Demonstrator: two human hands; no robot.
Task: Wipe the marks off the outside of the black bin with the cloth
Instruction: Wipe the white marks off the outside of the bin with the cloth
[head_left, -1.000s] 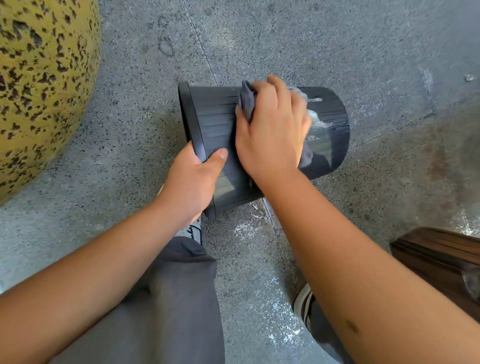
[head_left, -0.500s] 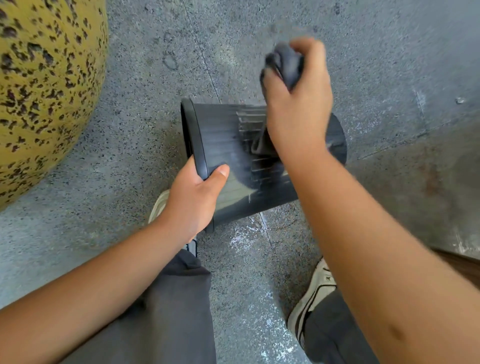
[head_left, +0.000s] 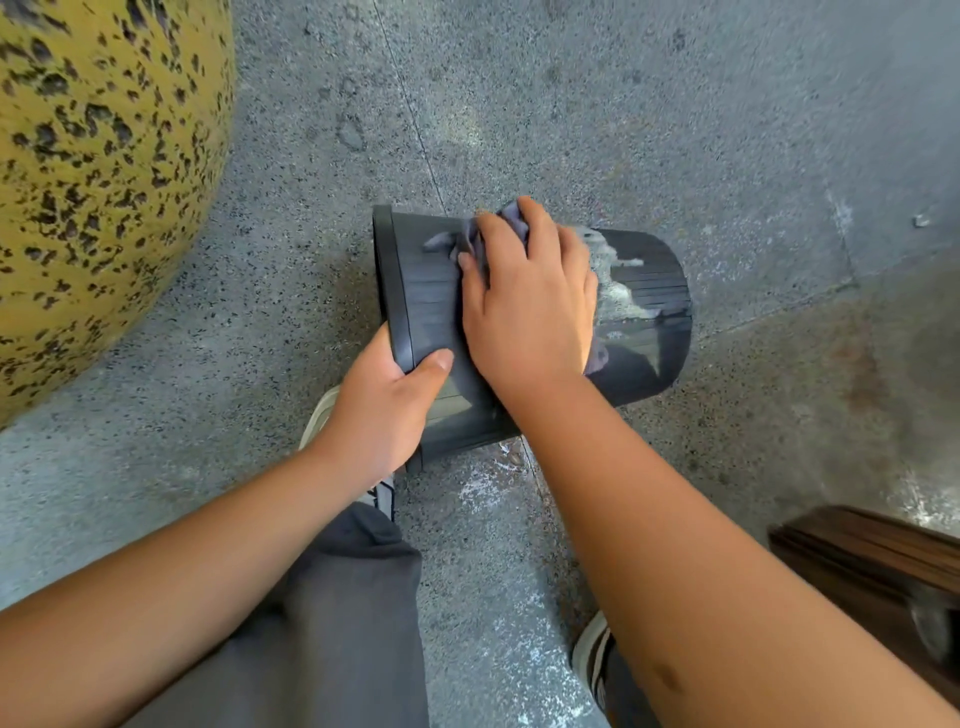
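The black ribbed bin (head_left: 644, 338) lies on its side on the concrete floor, its open rim to the left and its base to the right. My left hand (head_left: 384, 410) grips the rim at the near left, thumb on the outer wall. My right hand (head_left: 530, 301) lies on top of the bin's side and holds a bunched grey cloth (head_left: 480, 234) against it; the cloth sticks out past my fingertips and below my palm. White smeared marks (head_left: 618, 291) show on the wall to the right of my hand.
A big yellow speckled rounded block (head_left: 98, 176) fills the upper left. A dark wooden object (head_left: 878, 566) sits at the lower right. My grey trouser leg (head_left: 332, 613) and shoes are just below the bin. White dust lies on the floor under it.
Half a second ago my right hand held the cloth lifted off above the bin; now it is back down on the bin's side. The left hand kept its grip on the rim.
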